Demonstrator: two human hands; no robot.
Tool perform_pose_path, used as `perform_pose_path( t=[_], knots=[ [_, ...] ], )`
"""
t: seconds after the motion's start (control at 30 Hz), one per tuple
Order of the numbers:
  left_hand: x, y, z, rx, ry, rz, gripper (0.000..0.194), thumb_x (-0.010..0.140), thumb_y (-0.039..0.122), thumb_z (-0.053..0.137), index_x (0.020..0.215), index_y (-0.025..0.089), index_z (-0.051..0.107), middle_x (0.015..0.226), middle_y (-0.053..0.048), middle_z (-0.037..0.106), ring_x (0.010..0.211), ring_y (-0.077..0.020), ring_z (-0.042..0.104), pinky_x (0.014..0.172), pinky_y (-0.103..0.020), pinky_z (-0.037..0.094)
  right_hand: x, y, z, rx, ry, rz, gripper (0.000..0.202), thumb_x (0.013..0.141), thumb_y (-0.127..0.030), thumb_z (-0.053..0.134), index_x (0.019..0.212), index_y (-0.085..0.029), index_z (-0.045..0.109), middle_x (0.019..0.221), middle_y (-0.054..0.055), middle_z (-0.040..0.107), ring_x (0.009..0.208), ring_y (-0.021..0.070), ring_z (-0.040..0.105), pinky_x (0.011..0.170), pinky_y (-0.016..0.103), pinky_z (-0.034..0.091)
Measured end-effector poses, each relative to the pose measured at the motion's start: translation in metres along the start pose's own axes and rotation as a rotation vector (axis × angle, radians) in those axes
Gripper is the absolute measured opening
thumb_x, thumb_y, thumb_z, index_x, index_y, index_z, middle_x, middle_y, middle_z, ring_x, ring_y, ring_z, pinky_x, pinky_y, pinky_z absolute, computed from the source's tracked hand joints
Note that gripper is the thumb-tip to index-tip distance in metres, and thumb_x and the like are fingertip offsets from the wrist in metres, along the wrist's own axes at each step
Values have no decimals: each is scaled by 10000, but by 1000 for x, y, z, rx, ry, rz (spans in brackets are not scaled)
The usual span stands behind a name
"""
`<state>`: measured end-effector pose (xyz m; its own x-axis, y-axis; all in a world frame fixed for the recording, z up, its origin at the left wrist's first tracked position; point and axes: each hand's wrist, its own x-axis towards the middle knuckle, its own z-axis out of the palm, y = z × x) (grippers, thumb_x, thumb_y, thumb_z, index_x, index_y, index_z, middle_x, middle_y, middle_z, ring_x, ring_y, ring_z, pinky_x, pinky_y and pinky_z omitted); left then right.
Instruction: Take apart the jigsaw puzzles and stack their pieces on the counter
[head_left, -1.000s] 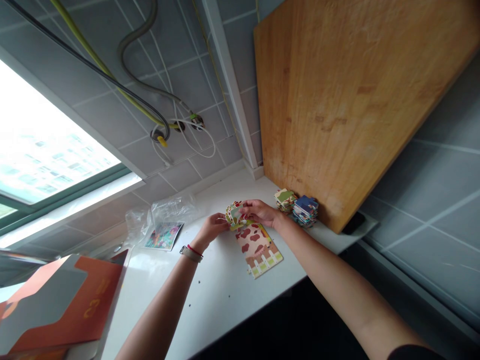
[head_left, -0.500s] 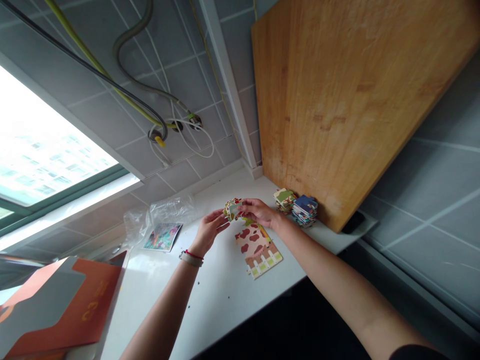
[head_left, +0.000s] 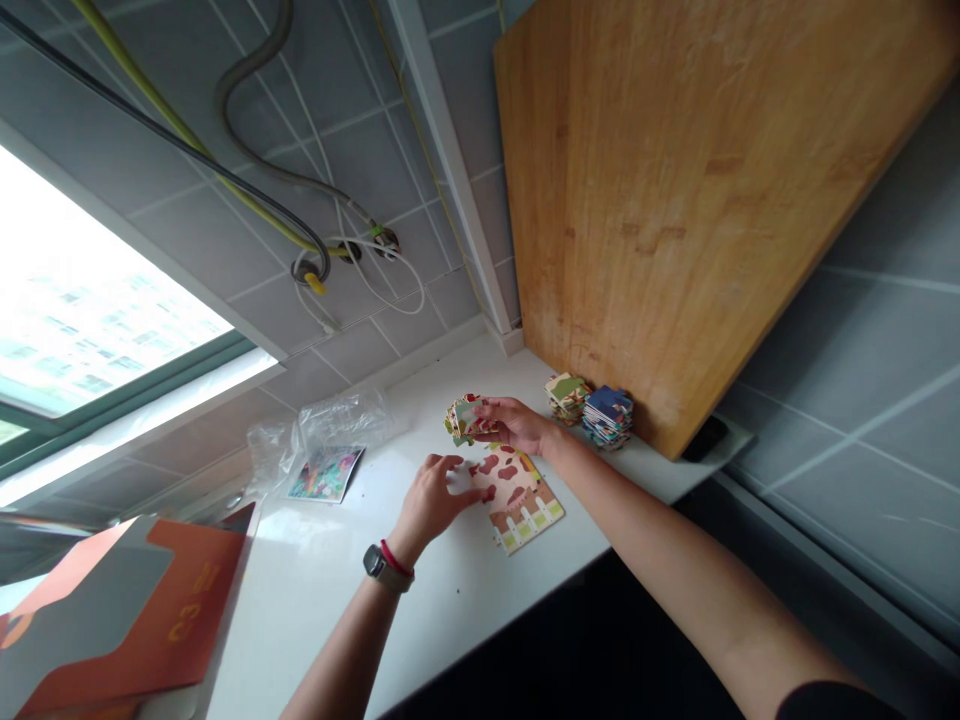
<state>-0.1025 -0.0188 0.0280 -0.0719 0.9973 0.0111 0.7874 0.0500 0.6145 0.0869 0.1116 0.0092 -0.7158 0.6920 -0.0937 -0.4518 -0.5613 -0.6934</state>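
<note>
Left hand (head_left: 433,500): thumb and fingers spread in a wide C, thumb right at the edge of the cow-spotted puzzle section (head_left: 517,497) on the white counter (head_left: 420,640)
Right hand (head_left: 517,424): pinching a bunch of loose puzzle pieces (head_left: 463,420) just past that section
Back: two piece stacks (head_left: 589,408) by the wooden board (head_left: 675,220)

Gray tiled wall (head_left: 187,240), bright window (head_left: 90,300), white countertop (head_left: 315,610)
</note>
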Motion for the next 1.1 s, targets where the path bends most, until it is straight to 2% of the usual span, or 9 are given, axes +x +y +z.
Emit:
perform_pose_path(
  t=[0.1, 0.23, 0.5, 0.73, 0.87, 0.97, 1.1],
  knots=[
    [-5, 4, 11, 19, 7, 7, 516, 629, 569, 871, 1005, 234, 758, 1010, -94, 638, 859, -271, 678, 802, -388, 532, -3, 7, 3, 28, 80, -49, 347, 689, -302, 887, 979, -188, 735, 883, 37, 784, 805, 170, 746, 807, 294, 588],
    [0, 3, 12, 14, -34, -30, 496, 634, 570, 865, 960, 215, 742, 1014, -96, 629, 841, -260, 664, 787, -390, 524, -14, 19, 8, 55, 179, -101, 321, 676, -317, 895, 934, -213, 736, 916, 12, 785, 793, 145, 735, 848, 299, 570],
    [7, -3, 17, -80, -53, -36, 491, 606, 448, 893, 896, 217, 571, 952, -36, 677, 741, -191, 616, 684, -316, 495, -23, 32, 16, 72, 284, -162, 416, 607, -307, 923, 978, -221, 757, 901, 5, 786, 766, 140, 715, 785, 277, 533],
    [-2, 3, 19, -256, 22, -38, 260, 766, 338, 744, 865, 212, 540, 810, 6, 688, 630, -127, 581, 603, -245, 439, -22, 27, 10, 162, 270, -187, 379, 609, -336, 915, 924, -209, 747, 906, 22, 796, 831, 176, 736, 863, 330, 522],
    [-1, 2, 14, -395, 23, -52, 349, 766, 387, 741, 1021, 189, 608, 804, -14, 708, 619, -131, 591, 578, -238, 441, -23, 22, 10, 212, 250, -224, 375, 630, -365, 902, 942, -231, 742, 919, 2, 795, 849, 174, 732, 908, 354, 527],
    [0, 2, 11, -343, 13, -52, 266, 765, 385, 721, 914, 169, 676, 789, -27, 708, 608, -126, 570, 583, -240, 440, -23, 22, 13, 215, 224, -225, 363, 644, -354, 895, 948, -227, 743, 946, 7, 794, 857, 184, 730, 891, 361, 532],
    [-4, 9, 12, -245, 41, -27, 189, 780, 352, 696, 782, 166, 660, 684, 0, 656, 613, -125, 546, 588, -227, 420, -29, 23, 17, 201, 174, -233, 329, 682, -338, 879, 949, -211, 736, 936, 16, 786, 866, 185, 726, 864, 342, 537]
  ],
)
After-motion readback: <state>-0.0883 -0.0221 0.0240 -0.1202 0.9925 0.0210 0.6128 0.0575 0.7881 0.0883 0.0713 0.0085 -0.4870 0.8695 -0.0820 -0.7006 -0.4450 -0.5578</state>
